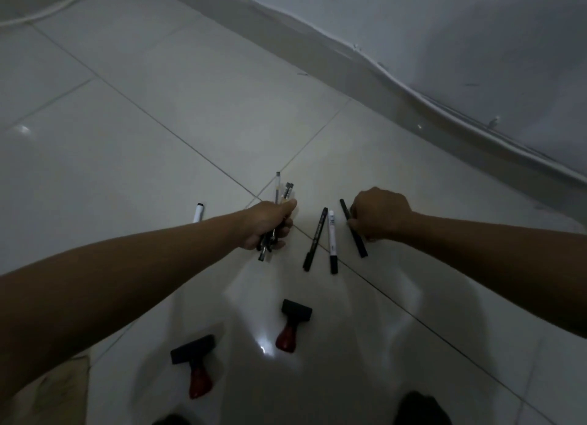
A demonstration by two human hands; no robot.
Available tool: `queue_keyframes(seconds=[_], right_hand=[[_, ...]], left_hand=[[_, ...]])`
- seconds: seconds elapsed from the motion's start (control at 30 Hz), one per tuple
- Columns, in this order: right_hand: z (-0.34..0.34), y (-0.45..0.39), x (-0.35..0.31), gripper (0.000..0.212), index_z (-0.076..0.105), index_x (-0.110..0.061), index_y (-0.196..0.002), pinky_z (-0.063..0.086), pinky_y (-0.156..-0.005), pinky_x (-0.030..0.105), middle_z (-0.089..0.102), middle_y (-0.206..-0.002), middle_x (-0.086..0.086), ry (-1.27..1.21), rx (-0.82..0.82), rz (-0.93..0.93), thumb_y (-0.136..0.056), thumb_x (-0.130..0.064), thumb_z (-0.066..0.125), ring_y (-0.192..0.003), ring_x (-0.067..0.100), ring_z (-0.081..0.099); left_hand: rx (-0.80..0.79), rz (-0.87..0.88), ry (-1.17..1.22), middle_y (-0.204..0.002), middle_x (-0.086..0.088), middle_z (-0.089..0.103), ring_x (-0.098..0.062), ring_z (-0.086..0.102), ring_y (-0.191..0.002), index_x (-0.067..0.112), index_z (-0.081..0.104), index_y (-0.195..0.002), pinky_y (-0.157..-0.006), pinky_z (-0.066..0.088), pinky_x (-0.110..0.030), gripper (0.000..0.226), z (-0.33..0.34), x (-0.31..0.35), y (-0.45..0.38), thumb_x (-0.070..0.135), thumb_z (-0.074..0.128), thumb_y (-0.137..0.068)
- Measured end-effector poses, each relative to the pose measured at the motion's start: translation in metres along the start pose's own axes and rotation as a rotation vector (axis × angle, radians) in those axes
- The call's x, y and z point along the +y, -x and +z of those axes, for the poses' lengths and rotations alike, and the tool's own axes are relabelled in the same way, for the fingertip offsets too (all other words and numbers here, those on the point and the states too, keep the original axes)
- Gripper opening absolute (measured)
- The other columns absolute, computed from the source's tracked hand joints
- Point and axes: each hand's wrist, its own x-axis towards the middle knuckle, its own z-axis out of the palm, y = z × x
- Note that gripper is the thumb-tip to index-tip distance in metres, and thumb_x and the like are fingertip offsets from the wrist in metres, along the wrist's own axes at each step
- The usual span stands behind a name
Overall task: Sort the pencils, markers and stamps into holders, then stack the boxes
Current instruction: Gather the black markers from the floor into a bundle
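Observation:
My left hand (268, 223) grips a bundle of pens and pencils (281, 191) above the white tiled floor. My right hand (379, 213) curls down over a black marker (357, 238) lying on the floor, its fingers on the marker's upper half. Between the hands lie a black marker (314, 240) and a white marker with a black cap (332, 242). Another white marker (198, 212) pokes out behind my left forearm. Nearer me lie two stamps with red handles and black bases, one in the middle (290, 326) and one to the left (193, 366). No holder or box shows.
A wall with a baseboard (413, 84) runs diagonally across the upper right. A white cable (57, 8) curves at the top left. Something tan, perhaps cardboard (54, 389), sits at the bottom left. Dark shapes (422, 408) lie at the bottom edge.

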Motion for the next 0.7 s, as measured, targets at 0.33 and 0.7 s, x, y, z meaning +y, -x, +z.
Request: queue_keyframes(seconds=[0.33,0.7], right_hand=[[0.025,0.002,-0.01,0.016,0.061,-0.012,-0.085,0.041,-0.059,0.028,0.042,-0.065,-0.001,0.074,0.016,0.014,-0.088,-0.028,0.06,-0.062,0.021,0.05],[0.014,0.012,-0.053,0.025,0.053,-0.001,-0.109,0.044,-0.064,0.032,0.06,-0.11,0.02,-0.49,-0.061,0.05,-0.102,-0.018,0.037,-0.089,0.031,0.06]], left_hand=[[-0.085,-0.03,-0.045,-0.062,0.003,0.044,-0.009,0.042,-0.048,0.017,0.05,-0.094,-0.046,0.043,-0.022,0.026,0.0,-0.004,0.001,0.043,0.056,-0.097],[-0.07,-0.018,-0.052,-0.052,0.005,0.043,-0.008,0.044,-0.045,0.021,0.045,-0.073,-0.05,0.049,-0.025,0.037,-0.019,-0.002,0.003,0.047,0.055,-0.096]])
